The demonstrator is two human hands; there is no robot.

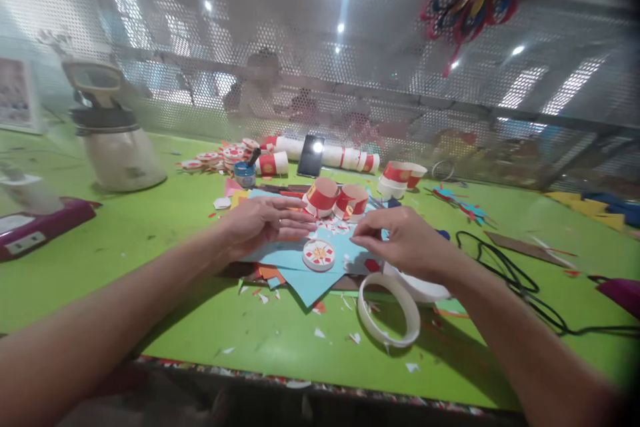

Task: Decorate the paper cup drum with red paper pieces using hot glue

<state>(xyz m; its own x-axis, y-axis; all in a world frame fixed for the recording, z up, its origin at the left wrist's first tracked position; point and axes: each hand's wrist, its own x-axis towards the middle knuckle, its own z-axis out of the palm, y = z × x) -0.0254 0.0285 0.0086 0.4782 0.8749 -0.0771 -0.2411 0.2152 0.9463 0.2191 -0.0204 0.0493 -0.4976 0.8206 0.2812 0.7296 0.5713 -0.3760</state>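
My left hand [270,219] hovers over light blue paper [305,288], fingers stretched out and holding nothing. Just to its right lies a small round white disc [319,255] decorated with red and yellow cut shapes. My right hand [395,235] is above the paper on the other side of the disc, thumb and forefinger pinched together; whatever they may hold is too small to make out. Beyond the hands stand two red and white paper cups [321,196], upright. A white ring [389,310] lies on the table in front of my right wrist.
The green table [190,320] carries paper scraps, a blue jar [245,174], a phone [311,156], stacked cups [397,178] and several red-white discs [233,157]. A dark cable [520,290] loops at right. At left are a power strip [47,223] and a large cream-coloured container [117,157].
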